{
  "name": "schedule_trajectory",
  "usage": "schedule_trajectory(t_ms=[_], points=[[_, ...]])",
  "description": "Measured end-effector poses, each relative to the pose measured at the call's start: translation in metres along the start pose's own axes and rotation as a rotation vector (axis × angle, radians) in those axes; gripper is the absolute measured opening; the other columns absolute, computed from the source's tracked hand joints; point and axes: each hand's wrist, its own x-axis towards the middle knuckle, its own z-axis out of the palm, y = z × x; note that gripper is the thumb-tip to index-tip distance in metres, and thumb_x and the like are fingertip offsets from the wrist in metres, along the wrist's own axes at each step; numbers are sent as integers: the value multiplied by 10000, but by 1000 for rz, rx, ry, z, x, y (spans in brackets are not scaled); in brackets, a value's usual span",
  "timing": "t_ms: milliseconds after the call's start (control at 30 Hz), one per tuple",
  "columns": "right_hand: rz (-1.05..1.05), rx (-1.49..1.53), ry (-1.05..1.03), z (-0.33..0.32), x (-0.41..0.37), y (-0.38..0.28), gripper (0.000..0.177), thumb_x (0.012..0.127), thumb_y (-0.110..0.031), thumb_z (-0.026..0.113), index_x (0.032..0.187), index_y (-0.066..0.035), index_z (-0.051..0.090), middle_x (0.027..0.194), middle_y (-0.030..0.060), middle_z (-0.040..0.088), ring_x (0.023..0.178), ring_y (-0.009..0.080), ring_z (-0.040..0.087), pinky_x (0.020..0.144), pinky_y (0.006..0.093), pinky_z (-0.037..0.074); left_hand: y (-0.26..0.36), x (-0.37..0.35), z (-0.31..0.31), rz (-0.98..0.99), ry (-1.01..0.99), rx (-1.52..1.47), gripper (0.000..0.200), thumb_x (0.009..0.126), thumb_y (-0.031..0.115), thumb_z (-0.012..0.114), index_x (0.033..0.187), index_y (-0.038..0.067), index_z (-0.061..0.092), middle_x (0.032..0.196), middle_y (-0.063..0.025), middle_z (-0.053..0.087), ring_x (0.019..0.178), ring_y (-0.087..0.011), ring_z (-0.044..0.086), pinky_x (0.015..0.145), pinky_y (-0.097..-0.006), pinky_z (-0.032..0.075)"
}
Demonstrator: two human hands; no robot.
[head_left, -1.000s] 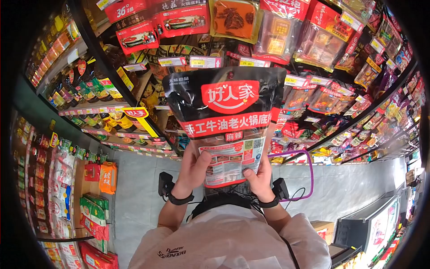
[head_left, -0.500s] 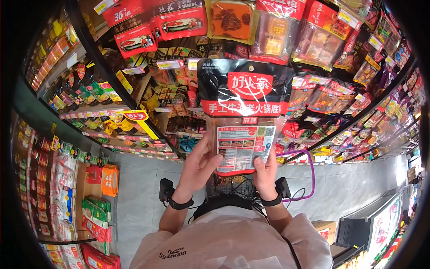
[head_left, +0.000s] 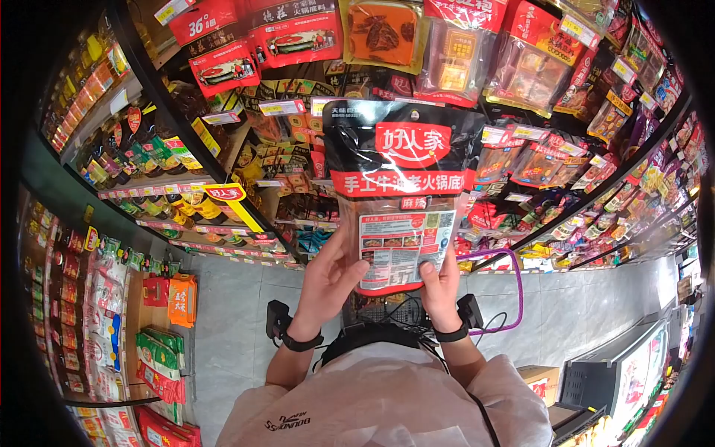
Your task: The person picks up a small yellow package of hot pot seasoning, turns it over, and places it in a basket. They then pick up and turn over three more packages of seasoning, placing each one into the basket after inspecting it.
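A black and red packet of hotpot base [head_left: 402,182] is held upright in front of me, with a printed label on its lower half. My left hand [head_left: 328,279] grips its lower left side, thumb on the front. At the lower right edge, my right hand [head_left: 441,287] grips it too, its thumb pressed on the label. The fingers behind the packet are hidden. Both wrists wear black straps with small black devices attached.
Hanging packets [head_left: 298,33] fill the rack ahead, beyond the held packet. Shelves of bottles [head_left: 156,153] stand at left. A purple-rimmed frame [head_left: 516,290] is at my right, above the grey tiled floor [head_left: 231,313]. A cardboard box [head_left: 540,380] lies lower right.
The packet has tilted slightly and its top has shifted a little to the left. Both hands keep their hold in nearly the same place.
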Motion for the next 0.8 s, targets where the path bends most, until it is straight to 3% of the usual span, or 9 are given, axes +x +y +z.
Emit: schedule_trajectory(t_ms=[800], points=[[68, 40, -32, 6, -7, 3, 649, 905, -368, 644, 1353, 25, 386, 1213, 72, 564, 1090, 116, 515, 944, 279, 400, -1, -18, 1, 79, 95, 70, 660, 914, 7, 568, 1471, -32, 216, 1438, -150, 414, 1270, -178, 447, 1028, -309, 369]])
